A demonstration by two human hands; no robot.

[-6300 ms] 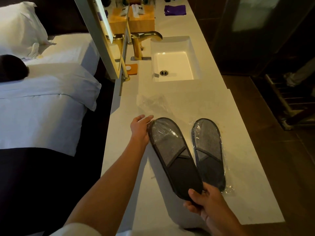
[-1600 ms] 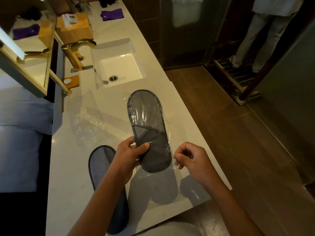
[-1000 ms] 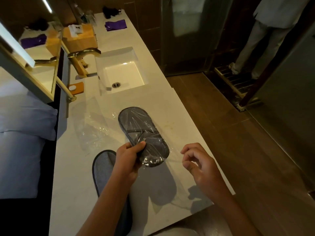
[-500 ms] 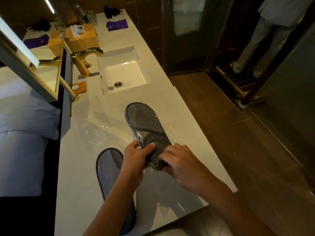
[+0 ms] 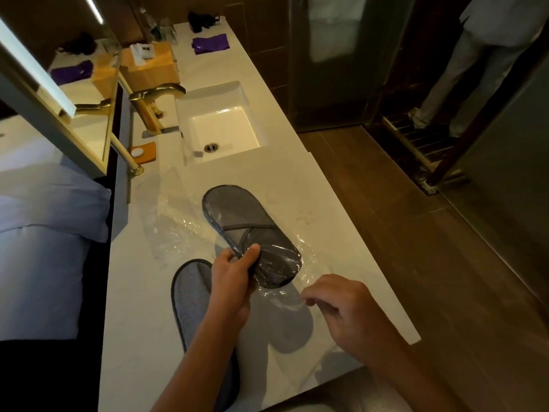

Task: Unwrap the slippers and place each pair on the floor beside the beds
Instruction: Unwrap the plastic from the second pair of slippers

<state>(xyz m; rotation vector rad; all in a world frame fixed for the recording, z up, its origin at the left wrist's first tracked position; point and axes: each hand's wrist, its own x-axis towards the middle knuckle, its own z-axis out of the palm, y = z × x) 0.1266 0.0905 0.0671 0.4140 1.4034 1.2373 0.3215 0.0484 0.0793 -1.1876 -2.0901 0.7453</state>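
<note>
1. Right now the wrapped slipper, dark grey and partly inside its clear plastic wrap, is held just above the white countertop, on the near side of the sink.
2. The left hand clamps the slipper at its near side edge, thumb on top and fingers underneath, the forearm reaching up from the lower edge of the view.
3. The right hand is near the slipper's closest end, thumb and forefinger pinched together on a loose end of the wrap; its other fingers curl loosely.
4. An unwrapped slipper, lighter grey, lies flat on the countertop nearer than the sink, partly hidden under the left forearm.
5. An empty sheet of clear wrap lies crumpled on the countertop between the sink and the unwrapped slipper.
6. Beside the sink stand a gold tap and a small orange dish; beyond the sink are a wooden box and a purple cloth.
7. Left of the sink hangs a framed mirror, with white bedding below it.
8. Right of the sink is brown wooden flooring, where another person's legs stand at a doorway.
</note>
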